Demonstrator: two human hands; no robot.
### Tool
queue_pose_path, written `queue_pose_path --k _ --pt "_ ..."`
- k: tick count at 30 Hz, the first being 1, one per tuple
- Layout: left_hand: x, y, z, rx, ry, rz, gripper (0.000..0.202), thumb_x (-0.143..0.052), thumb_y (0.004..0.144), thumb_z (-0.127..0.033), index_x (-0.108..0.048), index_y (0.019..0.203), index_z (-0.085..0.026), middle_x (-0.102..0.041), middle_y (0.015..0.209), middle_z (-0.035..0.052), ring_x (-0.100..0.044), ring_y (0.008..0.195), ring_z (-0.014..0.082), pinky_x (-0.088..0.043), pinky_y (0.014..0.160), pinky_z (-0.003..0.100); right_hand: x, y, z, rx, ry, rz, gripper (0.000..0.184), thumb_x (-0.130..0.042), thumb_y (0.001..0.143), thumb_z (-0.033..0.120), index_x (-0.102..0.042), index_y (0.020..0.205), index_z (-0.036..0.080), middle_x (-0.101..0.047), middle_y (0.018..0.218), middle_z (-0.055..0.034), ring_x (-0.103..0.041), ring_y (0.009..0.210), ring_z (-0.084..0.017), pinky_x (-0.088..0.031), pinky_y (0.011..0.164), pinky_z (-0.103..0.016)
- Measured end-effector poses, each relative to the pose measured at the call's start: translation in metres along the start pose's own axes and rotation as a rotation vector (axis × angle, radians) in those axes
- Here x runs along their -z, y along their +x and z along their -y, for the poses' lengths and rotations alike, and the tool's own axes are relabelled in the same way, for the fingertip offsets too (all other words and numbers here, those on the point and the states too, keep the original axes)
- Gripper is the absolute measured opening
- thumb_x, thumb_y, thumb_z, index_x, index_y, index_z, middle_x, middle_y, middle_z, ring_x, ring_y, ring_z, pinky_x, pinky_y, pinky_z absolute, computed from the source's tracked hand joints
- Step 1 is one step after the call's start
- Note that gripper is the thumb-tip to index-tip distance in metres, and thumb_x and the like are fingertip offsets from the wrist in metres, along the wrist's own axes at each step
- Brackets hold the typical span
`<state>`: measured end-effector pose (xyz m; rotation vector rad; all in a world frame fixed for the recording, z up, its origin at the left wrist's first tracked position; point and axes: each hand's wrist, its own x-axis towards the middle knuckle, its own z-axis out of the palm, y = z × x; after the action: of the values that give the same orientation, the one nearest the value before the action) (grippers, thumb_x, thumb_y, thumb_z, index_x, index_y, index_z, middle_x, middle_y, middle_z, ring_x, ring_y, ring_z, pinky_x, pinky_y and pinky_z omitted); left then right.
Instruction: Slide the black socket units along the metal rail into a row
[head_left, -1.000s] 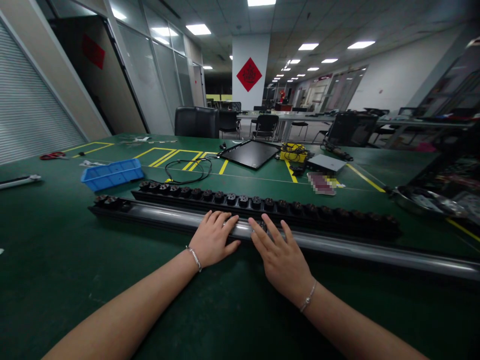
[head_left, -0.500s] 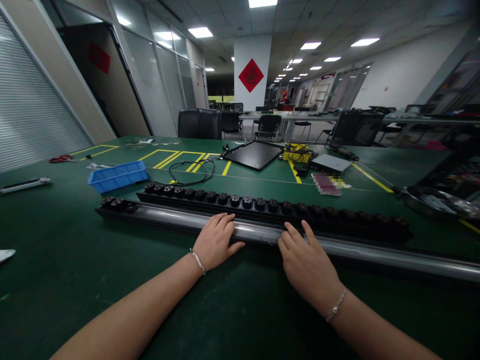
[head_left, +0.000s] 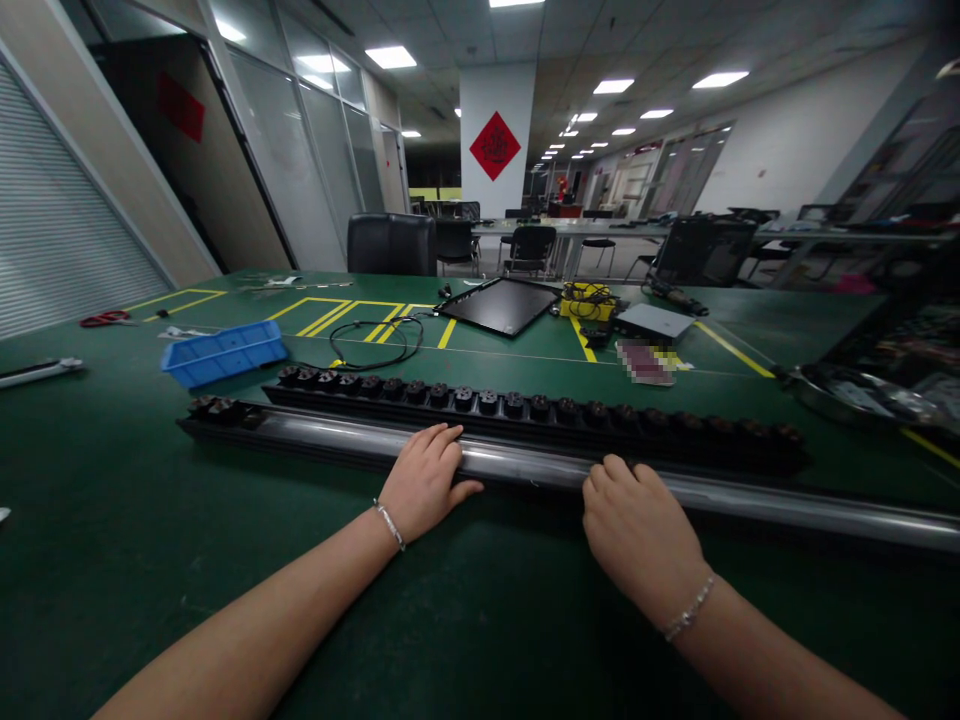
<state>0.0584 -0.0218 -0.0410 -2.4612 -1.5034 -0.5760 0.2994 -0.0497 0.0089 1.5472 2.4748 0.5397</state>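
Note:
A long black channel-shaped rail with a shiny grey strip point(head_left: 525, 466) along its top crosses the table in front of me. Two black rollers point(head_left: 221, 408) show at its left end. My left hand point(head_left: 421, 485) lies over the rail, fingers across the strip toward the far edge and thumb on the near side. Farther right, my right hand point(head_left: 641, 530) is closed against the strip, its fingers curled under; what they pinch, if anything, is hidden. Just behind lies a second black rail point(head_left: 465, 402) with a row of black rollers, touched by neither hand's palm.
On the green table point(head_left: 300, 590) stand a blue bin point(head_left: 225, 355), a black cable loop point(head_left: 375, 345) and a flat black panel point(head_left: 499, 305). A yellow box point(head_left: 589, 302), a grey box point(head_left: 652, 322) and a metal bowl point(head_left: 840, 400) are at right. Red-handled scissors point(head_left: 105, 319) lie far left.
My right hand has shifted a little right along the strip, and its fingers have curled in from being partly extended. My left hand stays on the rail. The view has turned slightly.

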Motion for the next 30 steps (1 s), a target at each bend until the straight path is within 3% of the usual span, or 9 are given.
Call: queue_pose_path --k 6,12,15,18,21,24,30 --pt "0.001 0.000 -0.001 0.007 0.004 0.001 0.030 -0.065 0.075 -0.044 -0.058 0.084 -0.017 -0.057 0.124 0.0134 -0.047 0.119 0.0296 -0.040 0.099 0.046 -0.006 -0.004 -0.010 -0.162 -0.022 0.079 0.026 -0.046 0.079 0.012 -0.071 0.073 0.010 -0.059 0.079 -0.0186 -0.055 0.076 -0.025 -0.041 0.062 -0.035" --pt "0.000 0.000 0.000 -0.005 0.005 -0.009 0.029 -0.064 0.076 -0.044 -0.058 0.086 -0.017 -0.056 0.125 0.0129 -0.047 0.120 0.0298 -0.041 0.098 0.047 -0.009 -0.007 -0.025 -0.267 -0.015 0.189 0.023 -0.057 0.078 0.027 -0.071 0.080 0.008 -0.058 0.082 -0.0194 -0.060 0.073 -0.024 -0.042 0.058 -0.030" --pt "0.000 0.000 0.000 -0.002 0.002 -0.005 0.029 -0.063 0.076 -0.044 -0.058 0.085 -0.017 -0.056 0.125 0.0128 -0.046 0.120 0.0298 -0.040 0.098 0.047 -0.007 -0.007 -0.037 -0.278 0.059 0.270 0.037 -0.061 0.077 0.045 -0.071 0.085 0.010 -0.059 0.087 -0.0180 -0.061 0.074 -0.026 -0.044 0.061 -0.032" --pt "0.001 0.000 -0.001 0.002 0.005 0.001 0.028 -0.063 0.076 -0.043 -0.058 0.085 -0.017 -0.056 0.124 0.0131 -0.046 0.120 0.0300 -0.040 0.098 0.047 -0.007 -0.007 -0.053 -0.279 0.134 0.340 0.053 -0.045 0.084 0.057 -0.070 0.087 0.011 -0.061 0.090 -0.0175 -0.062 0.075 -0.026 -0.046 0.067 -0.036" --pt "0.001 0.000 -0.002 0.005 0.010 0.005 0.028 -0.063 0.076 -0.043 -0.057 0.084 -0.017 -0.056 0.125 0.0130 -0.047 0.119 0.0299 -0.040 0.098 0.046 -0.009 -0.005 -0.068 -0.293 0.147 0.395 0.050 -0.033 0.092 0.043 -0.069 0.089 0.010 -0.063 0.087 -0.0180 -0.063 0.077 -0.026 -0.046 0.070 -0.037" --pt "0.002 0.000 -0.002 0.011 0.011 0.011 0.028 -0.063 0.076 -0.044 -0.057 0.083 -0.017 -0.056 0.125 0.0129 -0.047 0.120 0.0298 -0.040 0.099 0.046 -0.011 -0.003 -0.078 -0.300 0.147 0.451 0.037 -0.036 0.087 0.025 -0.070 0.089 0.011 -0.064 0.088 -0.0175 -0.063 0.079 -0.027 -0.046 0.069 -0.038" --pt "0.003 0.000 -0.002 0.026 -0.011 0.016 0.029 -0.064 0.076 -0.044 -0.057 0.083 -0.017 -0.056 0.126 0.0135 -0.046 0.120 0.0299 -0.040 0.099 0.046 -0.018 -0.001 -0.086 -0.479 0.234 0.456 0.033 -0.040 0.079 0.019 -0.072 0.086 0.014 -0.066 0.092 -0.0177 -0.063 0.084 -0.031 -0.045 0.070 -0.041"
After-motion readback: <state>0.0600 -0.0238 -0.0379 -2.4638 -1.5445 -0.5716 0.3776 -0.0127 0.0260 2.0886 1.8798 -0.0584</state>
